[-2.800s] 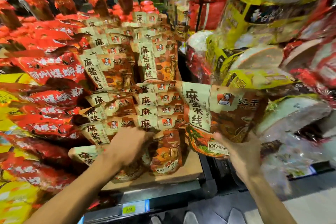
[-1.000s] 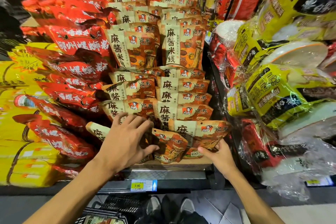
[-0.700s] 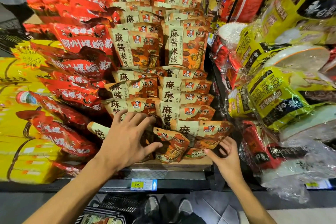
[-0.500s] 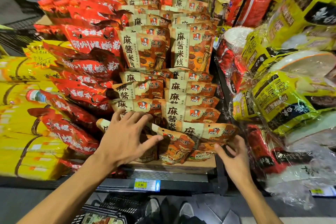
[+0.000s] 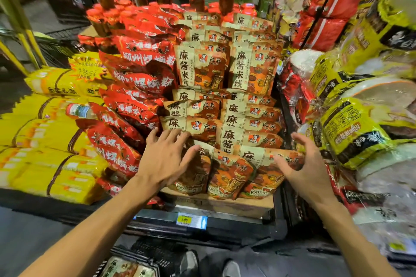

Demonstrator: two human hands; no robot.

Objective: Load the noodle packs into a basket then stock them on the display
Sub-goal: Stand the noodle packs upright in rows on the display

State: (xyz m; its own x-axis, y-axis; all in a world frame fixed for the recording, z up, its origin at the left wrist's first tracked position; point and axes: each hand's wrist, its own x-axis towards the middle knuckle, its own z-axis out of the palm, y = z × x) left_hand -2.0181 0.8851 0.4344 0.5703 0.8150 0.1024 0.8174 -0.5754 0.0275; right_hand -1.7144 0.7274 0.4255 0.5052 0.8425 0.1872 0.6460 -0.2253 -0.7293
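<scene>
Dark metal display shelf (image 5: 225, 227), yellow price tag (image 5: 185, 220) fixed on edge; brown cardboard tray (image 5: 245, 206) laid on it, beige-and-orange noodle packs (image 5: 227, 177) stacked inside.

A single wide-angle view comes from the person's head, looking forward and steeply down onto a sloping shop display of noodle packs (image 5: 227, 132), so that the shelf edge with its price tag (image 5: 185, 220) falls low in the middle and the floor, the shoes (image 5: 231, 269) and the rim of a basket (image 5: 135, 263) fill the bottom. It sits close, with both forearms running in from the lower corners, the left hand (image 5: 165, 159) and right hand (image 5: 304, 168) near the middle. The lens bends the sides, so the yellow packs (image 5: 45, 141) at left and wrapped bundles (image 5: 360, 130) at right curve outward, and there is no second view to share the scene
</scene>
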